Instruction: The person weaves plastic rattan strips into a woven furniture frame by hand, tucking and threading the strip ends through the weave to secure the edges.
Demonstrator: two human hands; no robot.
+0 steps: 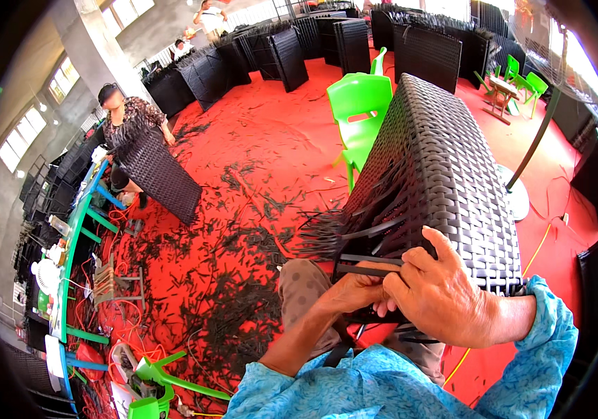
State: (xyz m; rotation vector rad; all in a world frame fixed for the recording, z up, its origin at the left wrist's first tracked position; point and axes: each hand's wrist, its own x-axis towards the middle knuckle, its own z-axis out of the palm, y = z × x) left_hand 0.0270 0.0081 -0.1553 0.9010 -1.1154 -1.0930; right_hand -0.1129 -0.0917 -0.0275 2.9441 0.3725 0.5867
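Observation:
A dark brown woven rattan panel [446, 160] stands tilted in front of me, its near end by my lap. Loose strip ends [320, 234] fan out from its left side. At its lower edge my left hand [351, 290] is closed in a pinch on a flat dark rattan strip [358, 269]. My right hand [435, 293] meets it there, thumb and lower fingers curled on the strip, with the index finger raised and bent. The fingertips partly cover each other and the strip's end.
Black strip offcuts [222, 279] litter the red floor [271, 126]. A green chair [362, 105] stands beyond the panel. Left, a person [131, 115] holds another woven panel [159, 174] near a long green-edged table [75, 244]. More dark panels [425, 52] line the back; a fan [557, 42] stands right.

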